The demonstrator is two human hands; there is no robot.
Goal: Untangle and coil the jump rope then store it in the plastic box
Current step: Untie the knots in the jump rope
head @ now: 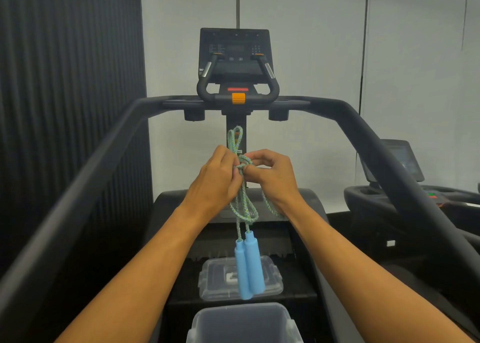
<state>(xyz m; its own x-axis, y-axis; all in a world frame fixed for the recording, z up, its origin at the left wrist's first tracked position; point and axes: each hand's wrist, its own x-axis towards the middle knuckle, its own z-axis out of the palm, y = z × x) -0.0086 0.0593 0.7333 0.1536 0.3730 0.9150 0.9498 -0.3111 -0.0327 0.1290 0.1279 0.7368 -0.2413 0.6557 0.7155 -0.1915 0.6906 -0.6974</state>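
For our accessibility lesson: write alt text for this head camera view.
Two bare hands, left hand and right hand, pinch a knot in a speckled jump rope, its blue handles dangling. Below sit a clear lid and open plastic box on a treadmill.

The rope (240, 202) is light green with little speckles. Under it hang two blue handles (248, 267). The box (244, 324) is see-through grey.

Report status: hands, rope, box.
Left hand and right hand pinching the jump rope knot. Handles dangling over lid. Plastic box open below, nothing blocking.
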